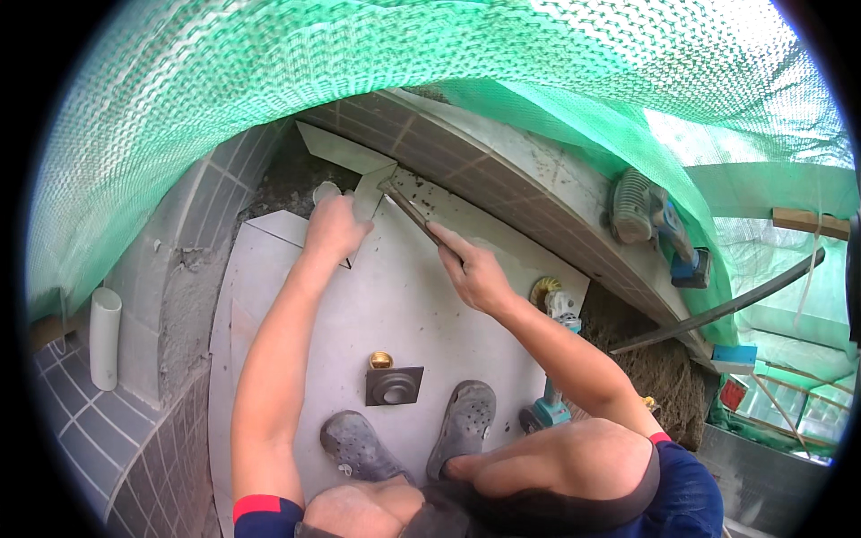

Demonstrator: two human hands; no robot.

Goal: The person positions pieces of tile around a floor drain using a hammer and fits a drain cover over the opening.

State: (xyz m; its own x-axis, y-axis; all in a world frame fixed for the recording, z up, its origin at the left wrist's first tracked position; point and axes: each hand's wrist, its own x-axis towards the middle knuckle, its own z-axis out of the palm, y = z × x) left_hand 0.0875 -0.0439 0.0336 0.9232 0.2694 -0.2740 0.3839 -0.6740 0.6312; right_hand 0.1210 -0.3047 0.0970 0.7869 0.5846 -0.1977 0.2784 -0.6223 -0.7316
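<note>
Right fingers clamped on slim tool | left fingers by tile, grip unclear | arms outstretched

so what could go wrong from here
The tool in the right hand has its far end close to the left hand, so a slip might hit those fingers.

The teal power tool sits beside the right forearm and could get bumped.

The dark square plate lies near the shoes; a shifting foot might knock it.
</note>
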